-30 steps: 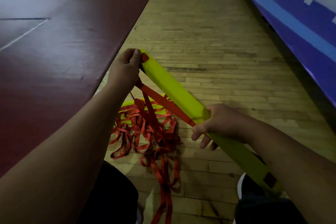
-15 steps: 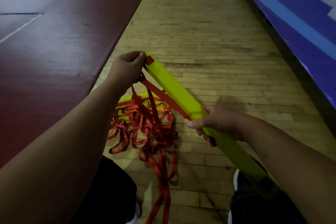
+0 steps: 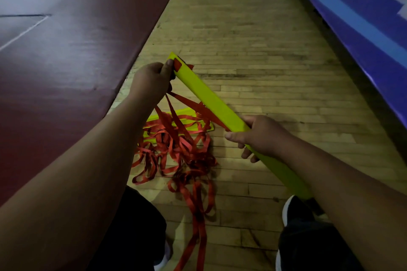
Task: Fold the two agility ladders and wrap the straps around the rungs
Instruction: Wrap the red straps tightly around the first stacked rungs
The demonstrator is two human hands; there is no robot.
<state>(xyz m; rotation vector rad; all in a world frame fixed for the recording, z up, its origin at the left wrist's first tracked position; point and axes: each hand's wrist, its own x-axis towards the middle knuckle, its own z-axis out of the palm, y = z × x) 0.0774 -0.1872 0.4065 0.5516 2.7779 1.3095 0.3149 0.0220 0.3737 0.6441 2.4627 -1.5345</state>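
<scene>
The stacked yellow rungs (image 3: 211, 99) have slid forward, their far tip now clear of the left hand (image 3: 152, 81), which pinches that end beside a red tab. The right hand (image 3: 262, 136) grips the middle. The stack is held slanted above the wooden floor (image 3: 264, 50), trailing red straps (image 3: 176, 149) heaped over more rungs (image 3: 152, 119) lying there.

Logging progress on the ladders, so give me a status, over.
Left hand grips far end of yellow rung, right hand its middle. Red straps unwrapped, tangled on floor over other rungs. Tangle likely slows wrapping.
</scene>
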